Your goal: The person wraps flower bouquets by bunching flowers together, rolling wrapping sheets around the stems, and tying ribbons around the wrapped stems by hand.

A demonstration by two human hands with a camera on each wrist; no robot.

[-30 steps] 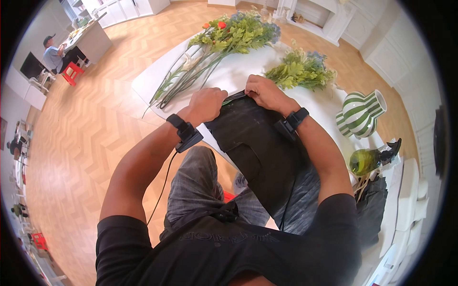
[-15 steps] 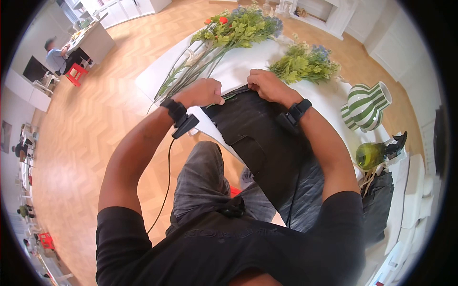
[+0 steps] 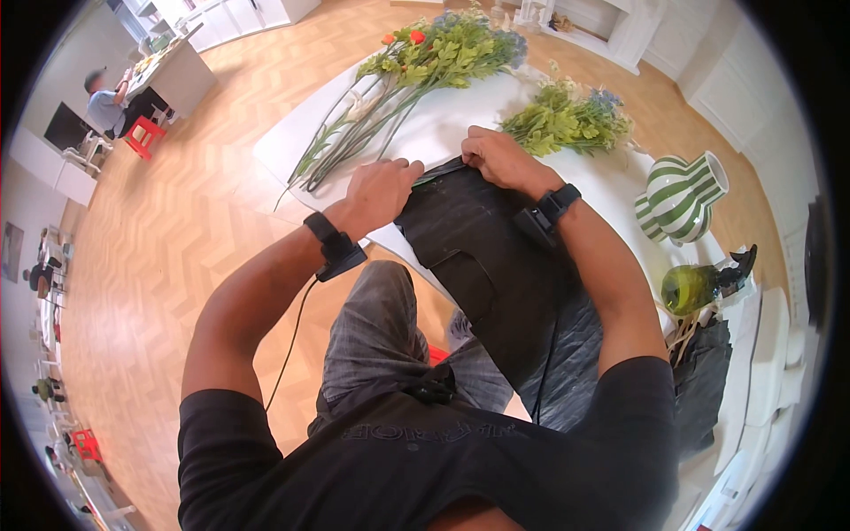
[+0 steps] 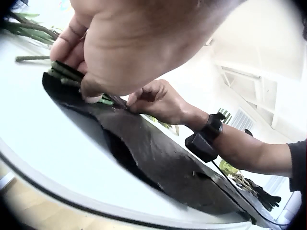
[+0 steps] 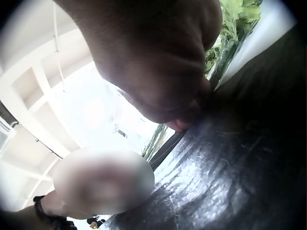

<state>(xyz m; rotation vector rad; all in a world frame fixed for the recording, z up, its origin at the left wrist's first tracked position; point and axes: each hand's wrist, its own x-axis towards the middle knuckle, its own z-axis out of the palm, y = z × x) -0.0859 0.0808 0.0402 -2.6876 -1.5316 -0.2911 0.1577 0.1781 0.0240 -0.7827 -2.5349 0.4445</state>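
A large black wrapping sheet (image 3: pixel 505 239) runs from the table across toward the lap, its surface creased and shiny. My left hand (image 3: pixel 379 192) is at the sheet's far left corner. Its thumb and fingers pinch the edge together with green stems (image 4: pixel 67 75), which lie along the sheet there. A little to the right, my right hand (image 3: pixel 500 159) pinches the rolled far edge between thumb and fingers. In the right wrist view its fingertips are mostly hidden behind the hand.
Beyond the hands, long-stemmed artificial flowers (image 3: pixel 434 62) and a shorter leafy bunch (image 3: pixel 567 122) lie on the white table (image 3: pixel 283 146). At right are a green-striped vase (image 3: pixel 677 199), a green glass bottle (image 3: pixel 686 289) and crumpled black sheeting (image 3: pixel 702 380). A person (image 3: pixel 108 104) sits far left.
My left hand shifted left along the sheet's edge, then came back right to its corner. The right hand keeps its pinch on the far edge. The head view has shifted slightly.
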